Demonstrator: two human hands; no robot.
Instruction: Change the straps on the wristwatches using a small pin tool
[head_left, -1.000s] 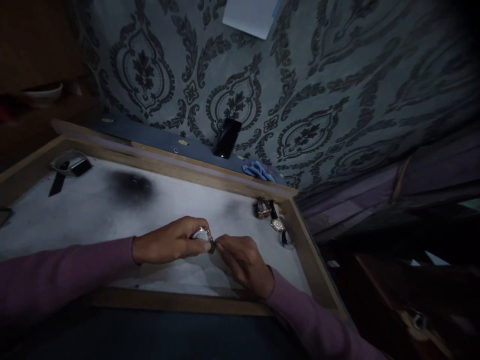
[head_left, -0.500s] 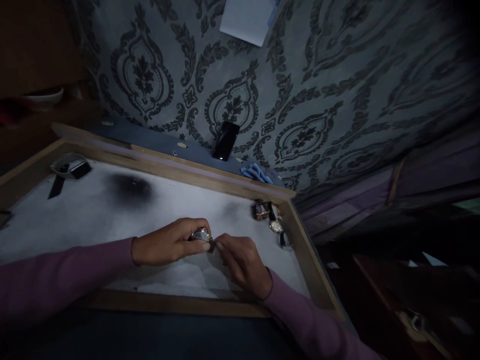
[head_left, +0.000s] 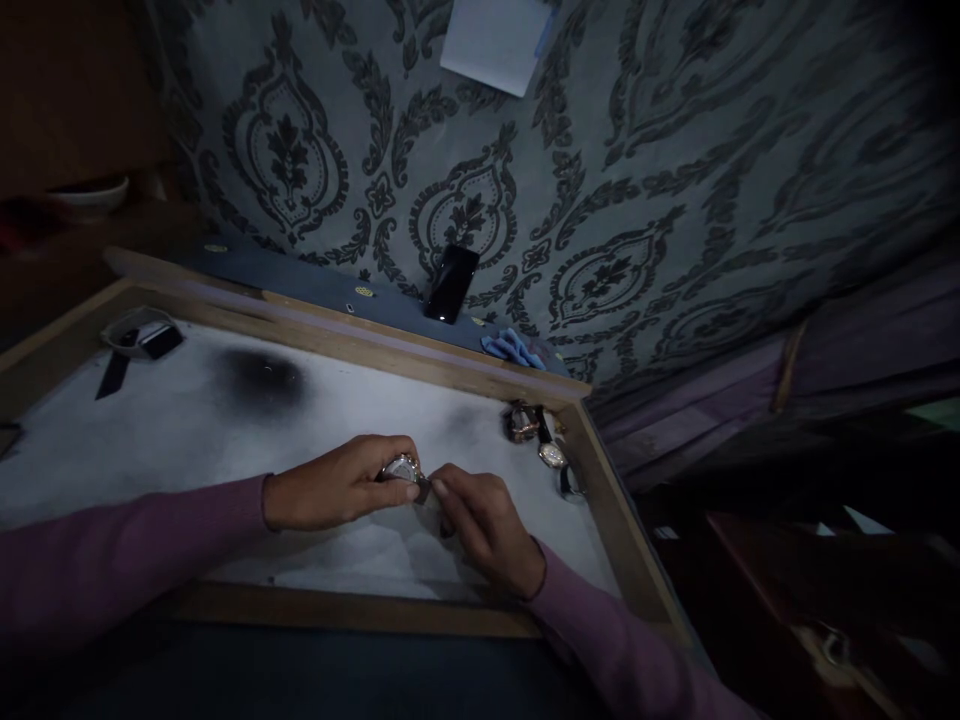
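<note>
Over the white-lined wooden tray, my left hand (head_left: 341, 487) is closed around a silver wristwatch (head_left: 401, 468), its round face turned up. The thumb lies along the lower edge of the case. A short dark strap end (head_left: 423, 489) sticks out to the right of the case. There my right hand (head_left: 480, 520) is closed in a pinch, thumb and forefinger at the strap end. The rest of the strap is hidden by the fingers, and whether a small tool is among them I cannot make out.
Several watches (head_left: 551, 453) lie at the right inside the tray (head_left: 637, 540). A pale bowl-like container (head_left: 139, 333) with dark items sits in its far left corner. Beyond the rim are a black phone (head_left: 452, 283) against the wall and a blue cloth (head_left: 514, 348).
Both hands stay almost in place on the watch. The right fingers have shifted slightly, and the lower fingers are curled a little differently beneath the pinch.
</note>
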